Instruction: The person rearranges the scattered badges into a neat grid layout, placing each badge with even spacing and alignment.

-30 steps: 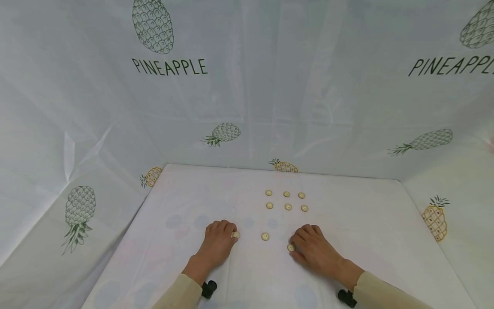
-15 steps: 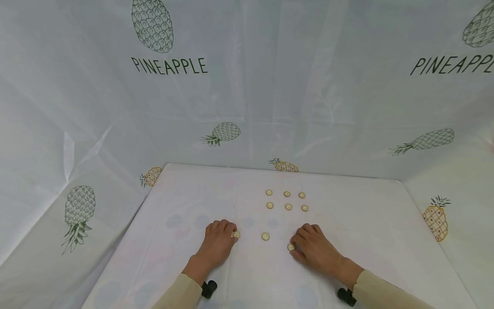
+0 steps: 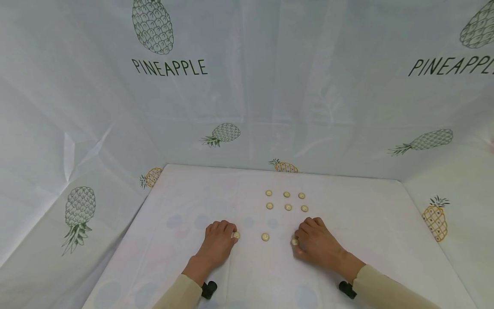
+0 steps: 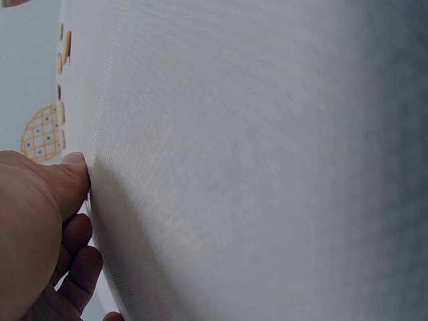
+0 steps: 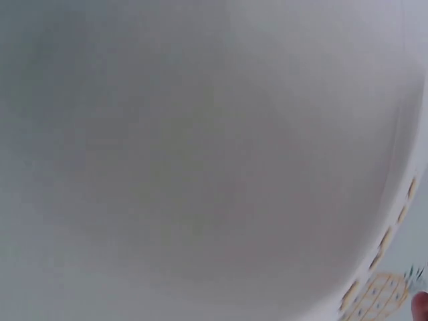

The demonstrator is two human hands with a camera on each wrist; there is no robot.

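Note:
At centre left on the white table (image 3: 162,249), my left hand (image 3: 219,241) pinches a round cream button (image 3: 236,235) at its right side. In the left wrist view the thumb (image 4: 70,177) and curled fingers sit low at the table surface, and the button is hidden. My right hand (image 3: 318,245) holds another cream button (image 3: 295,242) between thumb and index finger, close over the table. Between the hands lies a single button (image 3: 265,237). Only a fingertip (image 5: 420,306) of the right hand shows in the right wrist view, at the lower right edge.
Beyond the hands, several more cream buttons lie in two rows, one in the far row (image 3: 287,194) and one in the near row (image 3: 288,207). A white curtain (image 3: 285,94) with pineapple prints hangs behind the table and along both sides.
My right hand has shifted slightly away from me and to the right, carrying its button along. The left hand and the other buttons stay where they were.

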